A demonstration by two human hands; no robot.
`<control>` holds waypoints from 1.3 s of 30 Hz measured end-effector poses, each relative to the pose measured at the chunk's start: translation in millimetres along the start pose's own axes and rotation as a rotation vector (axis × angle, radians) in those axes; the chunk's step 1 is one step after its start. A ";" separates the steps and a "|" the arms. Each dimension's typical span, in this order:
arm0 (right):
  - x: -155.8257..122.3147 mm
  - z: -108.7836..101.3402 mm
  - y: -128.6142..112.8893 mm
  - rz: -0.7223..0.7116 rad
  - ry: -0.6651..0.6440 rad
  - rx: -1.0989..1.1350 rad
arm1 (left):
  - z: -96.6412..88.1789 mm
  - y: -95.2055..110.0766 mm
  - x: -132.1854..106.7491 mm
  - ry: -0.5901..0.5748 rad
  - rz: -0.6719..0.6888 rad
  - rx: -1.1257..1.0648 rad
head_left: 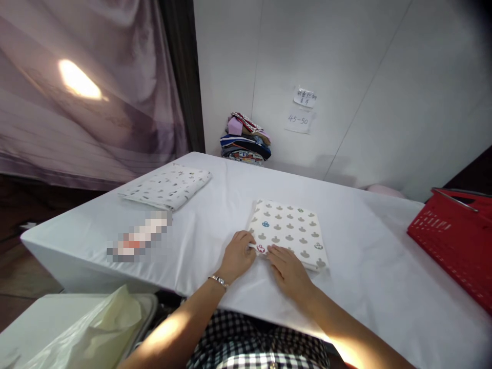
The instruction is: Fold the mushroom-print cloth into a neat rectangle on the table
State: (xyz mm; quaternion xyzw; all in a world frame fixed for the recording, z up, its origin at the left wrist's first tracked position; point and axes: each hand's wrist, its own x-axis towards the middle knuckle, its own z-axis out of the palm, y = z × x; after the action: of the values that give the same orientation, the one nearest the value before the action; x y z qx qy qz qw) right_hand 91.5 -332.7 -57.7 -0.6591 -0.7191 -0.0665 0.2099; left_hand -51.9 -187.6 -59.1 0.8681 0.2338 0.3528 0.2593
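Matt printed cotton-like folded cloth (287,230), smooth white tablecloth (357,241), red plastic basket (453,241)

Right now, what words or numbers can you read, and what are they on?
"45-50" on the lower paper note on the wall.
Too blurred to read: handwriting on the upper paper note.
Unreadable: the pixelated patch on the table.
No words on the folded cloth, only printed shapes.

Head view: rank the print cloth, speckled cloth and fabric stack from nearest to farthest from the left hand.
1. Print cloth, at the left hand fingertips.
2. Speckled cloth, back left.
3. Fabric stack, against the far wall.
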 end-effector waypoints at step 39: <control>-56.9 -25.9 98.3 1.003 0.299 0.652 | 26.3 -12.9 47.1 -0.152 -0.373 0.061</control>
State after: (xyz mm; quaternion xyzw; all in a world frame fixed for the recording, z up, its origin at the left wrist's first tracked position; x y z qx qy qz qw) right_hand 195.4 -382.7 -74.3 -0.8025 -0.2676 0.1717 0.5048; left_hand -5.2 -157.7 -60.0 0.8414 0.3807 0.2250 0.3107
